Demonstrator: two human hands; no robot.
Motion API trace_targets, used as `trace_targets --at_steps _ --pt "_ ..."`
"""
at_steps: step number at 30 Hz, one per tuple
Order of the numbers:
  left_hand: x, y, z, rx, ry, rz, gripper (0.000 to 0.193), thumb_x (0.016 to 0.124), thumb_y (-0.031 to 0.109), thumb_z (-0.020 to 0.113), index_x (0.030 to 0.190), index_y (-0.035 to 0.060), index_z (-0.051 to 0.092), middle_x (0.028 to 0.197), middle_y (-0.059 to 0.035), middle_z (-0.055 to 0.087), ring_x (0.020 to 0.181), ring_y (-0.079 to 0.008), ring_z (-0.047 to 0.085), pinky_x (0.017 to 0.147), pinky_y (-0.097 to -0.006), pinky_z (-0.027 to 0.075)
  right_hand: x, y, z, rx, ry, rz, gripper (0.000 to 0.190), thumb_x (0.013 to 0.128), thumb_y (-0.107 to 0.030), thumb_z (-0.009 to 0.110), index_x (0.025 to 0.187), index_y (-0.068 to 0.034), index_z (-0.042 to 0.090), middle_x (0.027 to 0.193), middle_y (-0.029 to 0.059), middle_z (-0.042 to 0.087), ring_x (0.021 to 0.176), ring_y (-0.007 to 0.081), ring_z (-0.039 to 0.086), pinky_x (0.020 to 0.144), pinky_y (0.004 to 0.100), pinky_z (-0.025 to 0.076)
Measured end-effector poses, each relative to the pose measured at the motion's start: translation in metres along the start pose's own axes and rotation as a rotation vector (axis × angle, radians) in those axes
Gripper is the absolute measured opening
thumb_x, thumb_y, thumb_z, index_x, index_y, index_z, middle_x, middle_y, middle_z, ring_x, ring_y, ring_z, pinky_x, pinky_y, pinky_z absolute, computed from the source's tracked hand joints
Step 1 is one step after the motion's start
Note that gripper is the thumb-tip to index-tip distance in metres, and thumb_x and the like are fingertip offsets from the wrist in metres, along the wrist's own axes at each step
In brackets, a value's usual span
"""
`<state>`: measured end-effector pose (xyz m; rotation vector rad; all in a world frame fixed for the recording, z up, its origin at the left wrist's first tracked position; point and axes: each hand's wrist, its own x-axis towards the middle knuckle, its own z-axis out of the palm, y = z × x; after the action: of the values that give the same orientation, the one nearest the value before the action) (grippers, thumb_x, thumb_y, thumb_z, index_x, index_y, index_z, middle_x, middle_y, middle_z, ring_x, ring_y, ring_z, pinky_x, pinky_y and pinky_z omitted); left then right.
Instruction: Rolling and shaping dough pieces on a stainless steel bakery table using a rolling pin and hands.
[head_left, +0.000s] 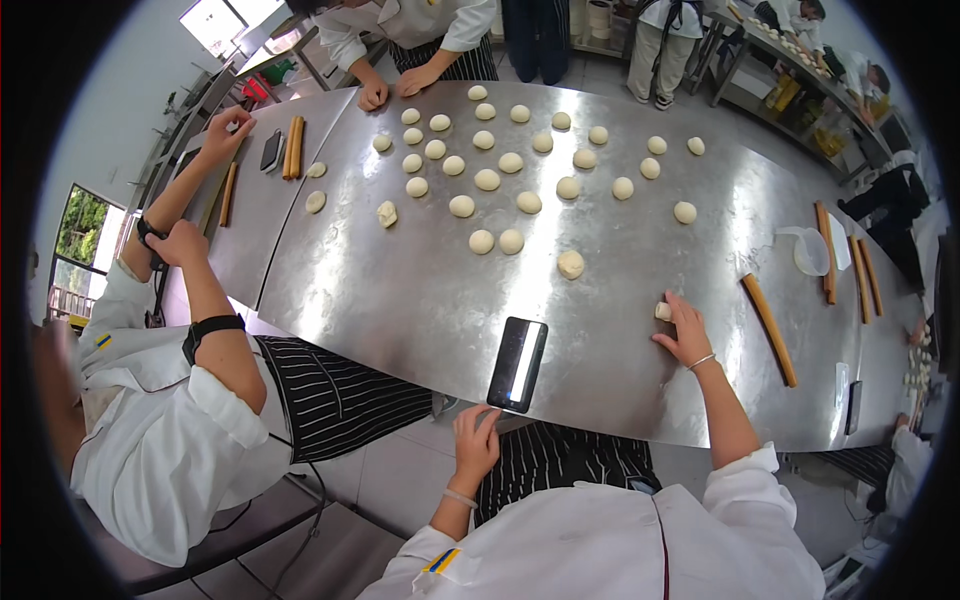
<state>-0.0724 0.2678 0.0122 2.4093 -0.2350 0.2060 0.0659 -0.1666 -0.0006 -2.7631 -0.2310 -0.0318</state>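
My right hand (684, 330) rests on the steel table (420, 300), its fingers against a small pale dough piece (663, 311); whether it grips the piece is not clear. At the table's near edge, my left hand (476, 442) has its fingertips beside the lower end of a smartphone (517, 364), which lies flat. A rough dough ball (571, 265) lies beyond the phone. Several smooth round dough balls (487, 179) are spread over the far part of the table. A wooden rolling pin (769, 330) lies to the right of my right hand.
On my left stands a co-worker (172, 450), one hand on the other wrist. Across the table, another person's hands (397, 84) rest at the edge. More rolling pins (294, 148) lie at the left. A clear plastic bowl (810, 253) and further rolling pins lie at the right.
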Motion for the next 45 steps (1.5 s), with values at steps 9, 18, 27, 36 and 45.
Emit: trace_targets --at_steps 9,18,27,36,45 --pt "-0.013 -0.001 0.008 0.065 -0.046 0.075 0.044 0.072 0.000 0.061 0.115 0.0081 0.063 0.105 -0.0120 0.055 0.100 -0.0318 0.053 0.087 -0.0439 0.041 -0.020 0.003 -0.006 -0.237 0.000 -0.002 0.074 0.085 -0.038 0.067 0.145 -0.009 0.036 0.153 0.0159 0.029 0.138 0.0322 0.031 0.109 0.0503 0.024" --pt "-0.009 0.016 0.027 0.225 -0.194 -0.138 0.073 0.088 0.049 0.060 0.150 0.0242 0.031 0.074 -0.0097 0.059 0.053 -0.0314 0.061 0.047 -0.0420 0.049 -0.122 -0.076 0.052 0.154 0.200 0.139 0.053 0.083 -0.021 0.067 0.129 -0.002 0.048 0.136 0.0169 0.045 0.124 0.0395 0.042 0.106 0.0489 0.029" --pt "-0.009 0.017 0.029 0.197 -0.209 -0.145 0.074 0.087 0.049 0.060 0.150 0.0222 0.031 0.092 -0.0105 0.060 0.065 -0.0317 0.064 0.053 -0.0422 0.052 -0.135 -0.101 0.057 -0.042 0.195 0.071 0.052 0.083 -0.026 0.065 0.126 -0.003 0.050 0.138 0.0169 0.045 0.126 0.0376 0.042 0.106 0.0506 0.029" --pt "-0.010 0.011 0.036 0.193 -0.179 -0.188 0.073 0.087 0.049 0.061 0.148 0.0201 0.033 0.102 -0.0116 0.060 0.074 -0.0342 0.065 0.059 -0.0431 0.053 -0.134 -0.102 0.057 -0.022 0.209 0.077 0.050 0.083 -0.024 0.064 0.126 -0.002 0.050 0.137 0.0168 0.046 0.126 0.0376 0.042 0.106 0.0507 0.029" --pt "-0.012 0.006 0.040 0.168 -0.148 -0.182 0.071 0.086 0.049 0.063 0.146 0.0205 0.038 0.102 -0.0107 0.059 0.074 -0.0328 0.065 0.059 -0.0425 0.053 -0.134 -0.101 0.058 -0.048 0.214 0.065 0.049 0.083 -0.024 0.064 0.125 -0.003 0.051 0.138 0.0164 0.046 0.126 0.0374 0.043 0.106 0.0508 0.029"
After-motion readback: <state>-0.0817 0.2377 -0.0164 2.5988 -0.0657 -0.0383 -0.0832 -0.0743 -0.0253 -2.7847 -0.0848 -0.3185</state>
